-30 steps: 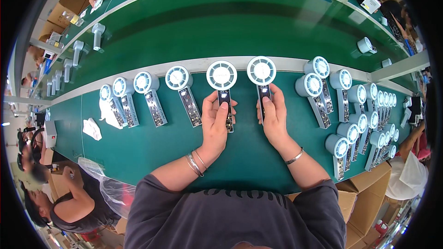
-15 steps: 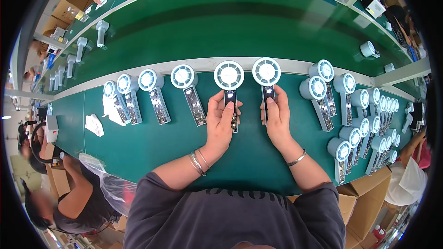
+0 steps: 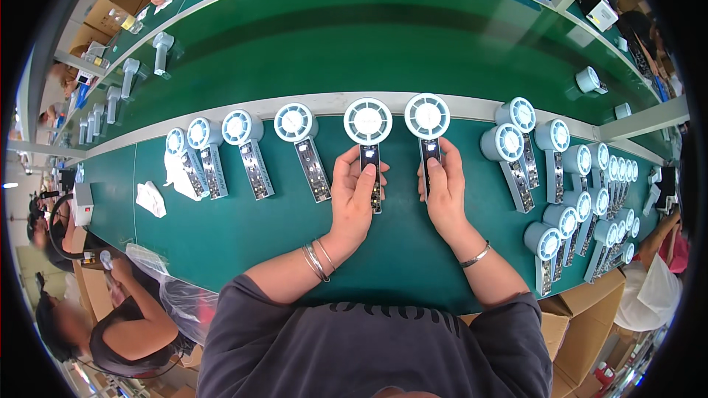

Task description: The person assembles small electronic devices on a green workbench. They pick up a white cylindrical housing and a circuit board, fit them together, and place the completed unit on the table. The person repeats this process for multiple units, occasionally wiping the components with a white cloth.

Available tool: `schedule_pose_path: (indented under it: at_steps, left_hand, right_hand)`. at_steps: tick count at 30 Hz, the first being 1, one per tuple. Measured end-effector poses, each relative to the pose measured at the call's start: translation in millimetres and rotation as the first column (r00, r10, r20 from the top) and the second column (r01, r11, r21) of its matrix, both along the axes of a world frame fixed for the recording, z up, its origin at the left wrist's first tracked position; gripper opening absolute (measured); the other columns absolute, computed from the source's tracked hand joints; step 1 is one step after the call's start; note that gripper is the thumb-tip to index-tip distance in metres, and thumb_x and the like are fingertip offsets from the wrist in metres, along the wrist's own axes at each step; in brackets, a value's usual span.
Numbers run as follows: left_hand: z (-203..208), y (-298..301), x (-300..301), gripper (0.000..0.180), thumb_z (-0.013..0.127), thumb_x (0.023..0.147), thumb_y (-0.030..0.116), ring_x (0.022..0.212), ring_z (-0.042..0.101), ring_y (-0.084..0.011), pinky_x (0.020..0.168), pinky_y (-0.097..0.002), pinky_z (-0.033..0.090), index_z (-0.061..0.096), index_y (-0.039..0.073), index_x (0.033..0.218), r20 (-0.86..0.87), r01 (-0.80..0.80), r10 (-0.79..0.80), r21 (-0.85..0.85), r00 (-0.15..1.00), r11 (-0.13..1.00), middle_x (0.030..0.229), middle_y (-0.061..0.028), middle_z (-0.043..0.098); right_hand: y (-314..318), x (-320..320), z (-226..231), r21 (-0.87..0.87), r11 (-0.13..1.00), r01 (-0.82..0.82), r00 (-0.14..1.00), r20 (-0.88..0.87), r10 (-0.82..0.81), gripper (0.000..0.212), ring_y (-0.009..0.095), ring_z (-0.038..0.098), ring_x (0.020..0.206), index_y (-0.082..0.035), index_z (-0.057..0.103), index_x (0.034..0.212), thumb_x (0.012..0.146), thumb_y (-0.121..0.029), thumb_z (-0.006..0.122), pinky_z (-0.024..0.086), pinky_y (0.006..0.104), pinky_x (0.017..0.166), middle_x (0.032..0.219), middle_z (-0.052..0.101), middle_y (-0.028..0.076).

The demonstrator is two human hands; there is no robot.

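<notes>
left hand (image 3: 355, 199) curled around handle of left fan (image 3: 368, 124), thumb pressing its lit panel | right hand (image 3: 443, 190) clasps handle of right fan (image 3: 427, 118) likewise | both fans flat on green table (image 3: 243, 228), 12 o'clock of hands | fan row (image 3: 243, 140) at 10 o'clock

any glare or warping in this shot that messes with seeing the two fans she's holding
Head view: fisheye bends the belt edge into an arc; the fan under the left hand and the one under the right hand sit sharp near centre, their round heads slightly bright; soft sheen on the far belt.
</notes>
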State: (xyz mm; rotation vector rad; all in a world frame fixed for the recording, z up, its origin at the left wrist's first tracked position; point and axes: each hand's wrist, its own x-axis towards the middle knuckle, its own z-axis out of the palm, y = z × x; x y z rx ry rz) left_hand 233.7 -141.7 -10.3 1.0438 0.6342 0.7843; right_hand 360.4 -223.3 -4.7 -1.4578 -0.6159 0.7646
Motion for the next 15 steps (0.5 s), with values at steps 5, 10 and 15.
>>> schedule_pose_path:
  at_steps: [5, 10, 15]
  left_hand:
    - [0.4, 0.6, -0.8, 0.032, 0.046, 0.096, 0.019, 0.077, 0.052, -0.0105, 0.062, -0.0232, 0.047, 0.038, 0.004, 0.123, -0.012, 0.005, -0.005, 0.016, 1.0, 1.0, 0.096, -0.0096, 0.057]
    - [-0.7, -0.3, 0.3, 0.032, 0.046, 0.095, 0.018, 0.076, 0.052, -0.0102, 0.062, -0.023, 0.047, 0.038, 0.004, 0.123, -0.015, 0.004, -0.004, 0.025, 1.0, 1.0, 0.096, -0.0098, 0.057]
    - [0.1, -0.3, -0.1, 0.033, 0.048, 0.094, 0.015, 0.076, 0.051, -0.0069, 0.061, -0.0203, 0.045, 0.038, 0.003, 0.123, -0.007, 0.009, -0.009, -0.005, 1.0, 1.0, 0.098, -0.009, 0.057]
  right_hand:
    - [0.0, -0.7, 1.1, 0.008, 1.0, 0.0, 1.0, -0.001, 0.0, 0.036, 0.006, 0.045, 0.058, -0.001, 0.036, 0.126, 0.094, -0.016, 0.042, 0.038, 0.0205, 0.047, 0.078, 0.049, 0.003]
    - [-0.8, -0.3, 1.9, 0.013, 1.0, 0.003, 1.0, -0.019, -0.003, 0.036, 0.006, 0.045, 0.058, -0.002, 0.036, 0.126, 0.094, -0.016, 0.042, 0.038, 0.0202, 0.047, 0.078, 0.049, 0.003]
    - [0.2, -0.8, 1.1, 0.022, 1.0, 0.005, 1.0, -0.024, -0.005, 0.035, 0.005, 0.044, 0.058, -0.001, 0.036, 0.125, 0.094, -0.016, 0.042, 0.038, 0.0202, 0.048, 0.078, 0.049, 0.003]
